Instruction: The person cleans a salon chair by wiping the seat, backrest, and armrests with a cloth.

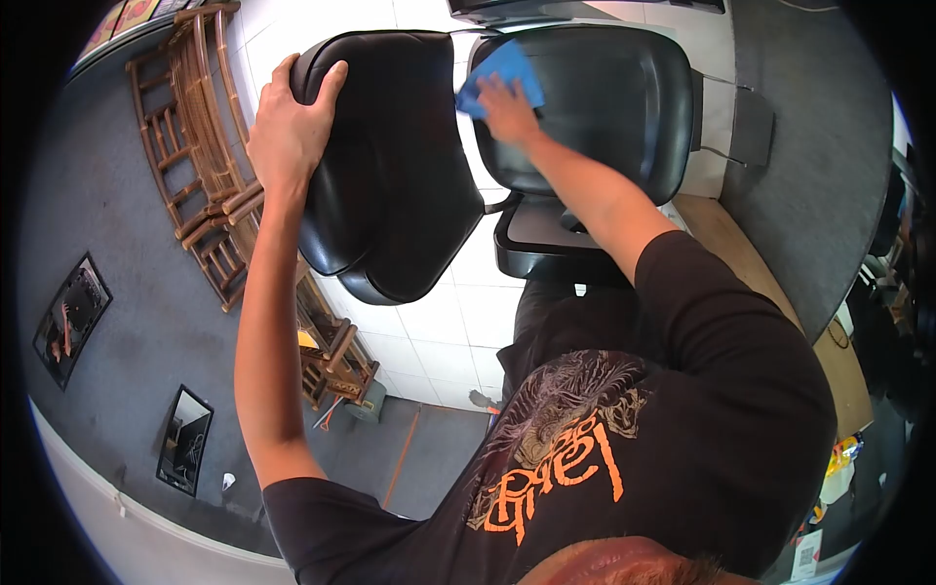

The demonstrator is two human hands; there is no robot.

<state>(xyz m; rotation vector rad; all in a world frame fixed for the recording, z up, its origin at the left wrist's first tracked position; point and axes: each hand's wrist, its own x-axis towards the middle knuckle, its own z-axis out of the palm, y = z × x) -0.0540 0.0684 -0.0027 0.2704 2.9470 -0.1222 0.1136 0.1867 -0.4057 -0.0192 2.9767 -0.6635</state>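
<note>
A black padded chair shows two cushioned parts with a gap between them. My left hand (291, 127) grips the upper left edge of the left cushion (400, 156), thumb on its front and fingers curled over its side. My right hand (507, 107) presses a blue cloth (517, 66) against the left part of the right cushion (614, 107). Some of the cloth lies under my fingers and is hidden. Below the right cushion sits a black armrest-like part (546, 255) with a grey top, partly covered by my forearm.
Bamboo furniture (195, 127) stands to the left on white tiles. Two dark-framed mirrors (185, 439) are on the grey surface at lower left. A wooden board (756, 258) runs along the right. A green bin-like container (368, 402) is near the bamboo.
</note>
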